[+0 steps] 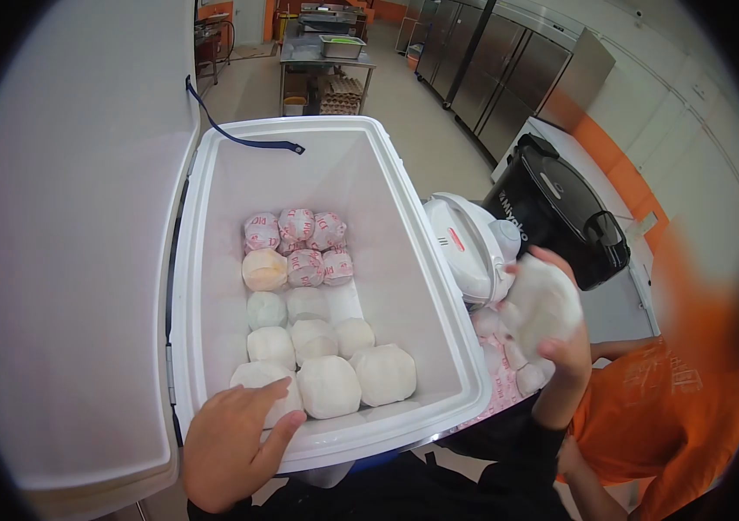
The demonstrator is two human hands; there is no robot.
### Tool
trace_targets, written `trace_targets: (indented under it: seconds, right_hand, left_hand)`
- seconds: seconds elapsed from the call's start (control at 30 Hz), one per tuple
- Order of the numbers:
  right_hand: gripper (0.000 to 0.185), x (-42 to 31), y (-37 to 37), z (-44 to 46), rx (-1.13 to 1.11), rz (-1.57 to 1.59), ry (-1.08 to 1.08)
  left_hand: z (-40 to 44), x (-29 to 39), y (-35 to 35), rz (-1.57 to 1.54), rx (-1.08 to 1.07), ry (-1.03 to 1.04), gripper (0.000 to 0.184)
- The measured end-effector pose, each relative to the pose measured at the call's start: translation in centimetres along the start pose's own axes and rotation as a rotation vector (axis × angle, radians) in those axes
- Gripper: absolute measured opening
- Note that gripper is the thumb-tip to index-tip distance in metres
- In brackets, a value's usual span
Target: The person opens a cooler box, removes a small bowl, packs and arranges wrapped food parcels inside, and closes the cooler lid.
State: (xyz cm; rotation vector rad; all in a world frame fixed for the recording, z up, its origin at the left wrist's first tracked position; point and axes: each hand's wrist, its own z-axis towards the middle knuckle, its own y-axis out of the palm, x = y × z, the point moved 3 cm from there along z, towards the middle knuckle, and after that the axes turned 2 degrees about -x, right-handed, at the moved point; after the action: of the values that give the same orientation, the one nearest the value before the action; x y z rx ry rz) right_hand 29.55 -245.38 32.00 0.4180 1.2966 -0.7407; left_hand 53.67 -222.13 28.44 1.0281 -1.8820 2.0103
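A white-wrapped bundle (536,300) is held up beside the cooler box (369,439) by the half-curled right hand (571,352) — steady support seems called for — while a boxed bundle (257,377) is partly covered by the loosely open left hand (232,443).

Left hand (235,441) palm down, thumb apart; right hand (571,334) raised, apparently cupped.

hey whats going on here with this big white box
A person's right hand holds a round white bundle, blurred, just outside the open white box. The left hand is open over the near-left corner, its fingers over another white bundle. Inside, plain bundles sit nearer, red-printed ones farther back. Someone in orange is at the right.
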Motion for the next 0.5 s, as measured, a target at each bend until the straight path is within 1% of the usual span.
trace_targets:
  seconds: [0.03, 0.07, 0.1, 0.17, 0.23, 0.3, 0.37, 0.43, 0.47, 0.5]
  right_hand:
    - [0.093, -0.6, 1.5, 2.6, -0.149, -0.134, -0.013]
    - [0.093, -1.0, 3.6, 5.8, -0.365, -0.397, -0.170]
    - [0.093, -0.8, 6.1, 8.5, -0.581, -0.662, -0.328]
    - [0.083, 2.8, 10.3, 12.2, -0.773, -0.851, -0.274]
    - [0.079, 7.1, 14.0, 14.3, -1.026, -1.120, -0.106]
    - [0.081, 12.8, 15.8, 15.0, -1.200, -1.341, -0.010]
    - [0.089, 17.4, 16.6, 14.6, -1.418, -1.491, 0.054]
    - [0.096, 21.3, 16.3, 13.7, -1.492, -1.544, 0.107]
    - [0.099, 21.8, 16.3, 13.2, -1.532, -1.573, 0.135]
    - [0.102, 22.2, 16.4, 12.9, -1.513, -1.553, 0.181]
  left_hand:
    - [0.0, 0.0, 0.0, 0.013, -0.028, 0.017, 0.033]
    - [-0.1, -0.2, 0.2, 0.033, 0.022, 0.031, 0.031]
    - [-0.1, -0.2, 0.2, 0.027, 0.020, 0.031, 0.031]
    - [-0.1, 0.0, 0.2, 0.014, 0.021, 0.030, 0.030]
    - [-0.2, 0.0, 0.0, -0.004, 0.021, 0.054, 0.030]
    - [-0.3, 0.0, -0.1, -0.010, 0.024, 0.069, 0.029]
    - [-0.2, 0.0, -0.1, -0.010, 0.025, 0.075, 0.028]
    - [-0.2, 0.0, -0.2, -0.006, 0.017, 0.084, 0.029]
    - [-0.2, 0.0, -0.2, -0.007, 0.007, 0.082, 0.029]
    - [-0.1, 0.0, -0.2, -0.010, -0.004, 0.079, 0.029]
